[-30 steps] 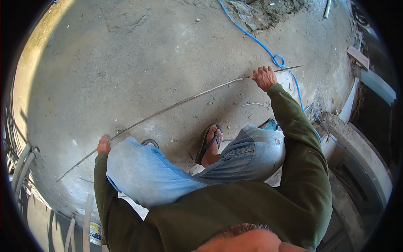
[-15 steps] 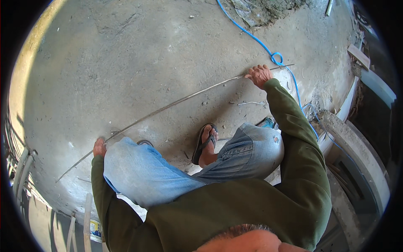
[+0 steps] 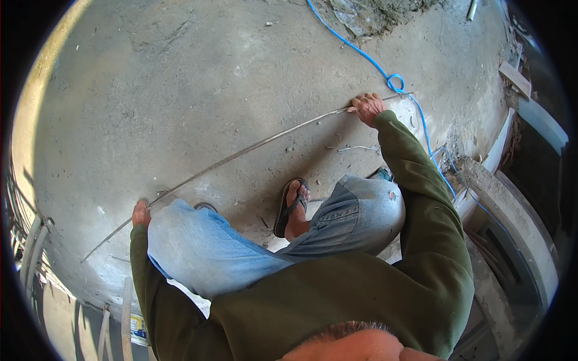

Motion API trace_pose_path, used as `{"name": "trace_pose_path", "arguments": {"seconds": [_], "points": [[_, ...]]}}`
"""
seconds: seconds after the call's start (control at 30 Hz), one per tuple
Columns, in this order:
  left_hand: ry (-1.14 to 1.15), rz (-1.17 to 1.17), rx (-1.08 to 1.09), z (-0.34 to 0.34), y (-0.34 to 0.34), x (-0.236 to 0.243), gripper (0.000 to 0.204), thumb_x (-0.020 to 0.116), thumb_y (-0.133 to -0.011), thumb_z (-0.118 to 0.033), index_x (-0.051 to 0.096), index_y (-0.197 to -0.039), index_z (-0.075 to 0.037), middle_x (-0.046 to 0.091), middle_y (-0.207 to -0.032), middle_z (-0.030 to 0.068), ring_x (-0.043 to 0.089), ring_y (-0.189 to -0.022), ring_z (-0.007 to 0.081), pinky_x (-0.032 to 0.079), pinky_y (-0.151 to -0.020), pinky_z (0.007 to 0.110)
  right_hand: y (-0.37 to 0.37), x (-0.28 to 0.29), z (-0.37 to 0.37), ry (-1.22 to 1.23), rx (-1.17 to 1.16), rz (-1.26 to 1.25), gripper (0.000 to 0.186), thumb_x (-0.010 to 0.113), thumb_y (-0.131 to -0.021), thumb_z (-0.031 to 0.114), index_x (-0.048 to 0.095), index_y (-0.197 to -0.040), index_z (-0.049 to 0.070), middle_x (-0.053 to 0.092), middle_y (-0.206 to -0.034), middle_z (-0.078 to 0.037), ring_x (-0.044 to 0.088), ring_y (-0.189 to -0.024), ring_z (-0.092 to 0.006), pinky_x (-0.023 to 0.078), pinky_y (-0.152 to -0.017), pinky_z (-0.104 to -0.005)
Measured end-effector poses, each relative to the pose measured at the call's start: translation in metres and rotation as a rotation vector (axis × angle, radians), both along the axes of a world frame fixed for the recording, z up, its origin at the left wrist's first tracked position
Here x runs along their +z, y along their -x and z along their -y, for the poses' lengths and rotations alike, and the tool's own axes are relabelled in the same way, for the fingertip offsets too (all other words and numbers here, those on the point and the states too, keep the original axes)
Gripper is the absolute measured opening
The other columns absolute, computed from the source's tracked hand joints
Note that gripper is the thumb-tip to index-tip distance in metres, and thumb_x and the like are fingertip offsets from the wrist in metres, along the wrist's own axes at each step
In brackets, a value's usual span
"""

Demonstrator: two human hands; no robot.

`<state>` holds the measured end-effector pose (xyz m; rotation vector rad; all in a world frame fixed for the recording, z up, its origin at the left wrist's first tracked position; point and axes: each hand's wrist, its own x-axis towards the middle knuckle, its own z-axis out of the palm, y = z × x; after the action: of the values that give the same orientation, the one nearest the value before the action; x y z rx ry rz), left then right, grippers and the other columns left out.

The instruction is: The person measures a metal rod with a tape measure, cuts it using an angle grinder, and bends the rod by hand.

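Observation:
A long thin metal rod (image 3: 241, 151) runs slantwise in front of my knees, from low at the left to higher at the right, looking slightly bowed. Near its left end, my left hand (image 3: 141, 214) is closed on it beside my left knee. My right hand (image 3: 367, 108) grips it close to the right end, with the arm stretched forward. Past each hand a short length of rod sticks out. The right tip lies by a looped blue hose (image 3: 395, 82). Whether the rod touches the floor along its middle, I cannot tell.
The rough concrete floor (image 3: 150, 108) spreads ahead. A short bent piece of wire (image 3: 355, 148) lies near my sandalled foot (image 3: 295, 204). Rubble with crumpled plastic (image 3: 373, 18) is at the far side. A concrete ledge (image 3: 506, 204) and boards (image 3: 515, 80) line the right; poles (image 3: 126, 313) stand lower left.
My right hand and the rod's right end have shifted slightly to the left. My left hand is almost where it was, still gripping the rod.

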<state>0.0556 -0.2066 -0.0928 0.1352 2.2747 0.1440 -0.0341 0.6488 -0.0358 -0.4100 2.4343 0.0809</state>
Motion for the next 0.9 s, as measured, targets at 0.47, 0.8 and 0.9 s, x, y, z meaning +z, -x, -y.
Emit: {"name": "trace_pose_path", "arguments": {"seconds": [0.47,0.8,0.9], "points": [[-0.113,-0.174,-0.165,-0.003,0.000,0.016,0.016,0.062,-0.083,-0.007,0.055,-0.095,0.001,0.058,-0.096,0.0211,0.055,-0.093,0.0403,0.047,-0.080,0.045,-0.046,-0.031,-0.004,0.115,-0.345,-0.130,0.041,0.045,-0.095,0.045,0.061,-0.090,0.008,0.060,-0.091,-0.011,0.059,-0.091,-0.0302,0.046,-0.079,-0.0415],[-0.104,-0.086,-0.094,-0.022,0.011,0.017,0.015,0.061,-0.083,-0.005,0.057,-0.096,0.000,0.058,-0.096,0.0209,0.054,-0.095,0.0411,0.045,-0.082,0.045,-0.052,-0.012,0.008,0.028,-0.376,-0.084,0.038,0.047,-0.095,0.044,0.060,-0.091,0.008,0.061,-0.096,-0.010,0.057,-0.098,-0.0299,0.041,-0.085,-0.0440],[-0.173,-0.199,-0.147,-0.016,0.005,0.010,0.017,0.062,-0.082,-0.005,0.058,-0.098,0.000,0.059,-0.099,0.0209,0.055,-0.097,0.0405,0.046,-0.085,0.045,-0.063,-0.006,0.011,-0.038,-0.473,-0.192,0.028,0.054,-0.091,0.032,0.058,-0.108,0.010,0.059,-0.102,-0.011,0.056,-0.100,-0.0301,0.041,-0.087,-0.0432]]}}
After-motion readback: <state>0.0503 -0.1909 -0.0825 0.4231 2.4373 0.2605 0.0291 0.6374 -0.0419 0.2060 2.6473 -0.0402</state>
